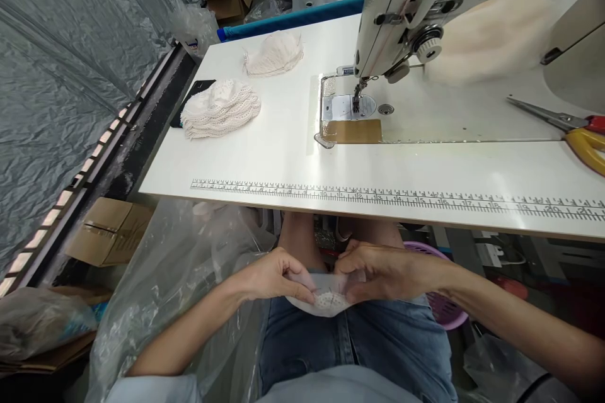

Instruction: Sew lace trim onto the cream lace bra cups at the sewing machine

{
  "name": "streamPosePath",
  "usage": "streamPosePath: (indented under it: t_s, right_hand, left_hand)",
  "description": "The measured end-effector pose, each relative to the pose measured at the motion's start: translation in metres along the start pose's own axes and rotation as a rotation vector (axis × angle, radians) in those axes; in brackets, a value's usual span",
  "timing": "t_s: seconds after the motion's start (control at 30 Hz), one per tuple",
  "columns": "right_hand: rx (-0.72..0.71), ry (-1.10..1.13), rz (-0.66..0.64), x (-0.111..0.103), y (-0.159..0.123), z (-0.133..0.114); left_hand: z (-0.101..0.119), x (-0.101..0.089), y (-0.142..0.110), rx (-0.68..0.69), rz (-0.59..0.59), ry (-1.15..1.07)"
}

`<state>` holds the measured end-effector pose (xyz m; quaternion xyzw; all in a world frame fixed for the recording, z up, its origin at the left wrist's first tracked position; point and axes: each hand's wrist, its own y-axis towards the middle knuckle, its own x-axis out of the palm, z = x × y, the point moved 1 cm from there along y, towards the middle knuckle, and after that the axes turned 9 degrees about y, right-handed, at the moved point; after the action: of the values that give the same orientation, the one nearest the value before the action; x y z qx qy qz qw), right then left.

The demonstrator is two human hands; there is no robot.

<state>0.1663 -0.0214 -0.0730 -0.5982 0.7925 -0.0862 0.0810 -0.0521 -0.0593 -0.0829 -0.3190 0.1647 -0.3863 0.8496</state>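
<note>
Over my lap, below the table's front edge, I hold a small white piece of fabric (329, 303) with a dotted, lace-like patch in its middle. My left hand (278, 276) pinches its left side between thumb and fingers. On the opposite side my right hand (371, 269) grips the cloth, its fingertips partly hidden behind it. On the white sewing table (274, 160) lie a stack of white lace-edged fabric pieces (221, 108) and a smaller pile of cream pieces (274, 53).
A sewing machine (401, 19) stands on the table, its presser foot (358, 101) over the needle plate. Yellow-and-red-handled scissors (586, 138) lie at the right. Clear plastic sheeting (189, 264) hangs at the left, near a cardboard box (109, 231). A purple basket (447, 308) stands below right.
</note>
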Motion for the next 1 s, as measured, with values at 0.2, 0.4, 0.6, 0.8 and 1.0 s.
streamPosePath:
  t_s: [0.2, 0.4, 0.6, 0.8, 1.0]
  right_hand:
    - [0.056, -0.233, 0.145, 0.006, 0.006, 0.004]
    - [0.008, -0.041, 0.021, 0.001, 0.004, 0.012]
    - [0.021, -0.035, 0.012, 0.001, 0.002, 0.012]
    - [-0.006, 0.003, 0.08, 0.0, 0.005, 0.018]
    - [0.03, 0.043, 0.06, -0.005, 0.0, 0.019]
  left_hand:
    - [-0.002, 0.001, -0.001, -0.037, 0.098, -0.015]
    - [-0.004, 0.004, -0.002, -0.035, 0.086, 0.01]
    - [-0.001, 0.009, 0.001, -0.019, 0.149, -0.007]
    - [-0.003, 0.009, 0.0, -0.028, 0.194, -0.037]
    - [-0.002, 0.009, 0.001, -0.021, 0.195, -0.058]
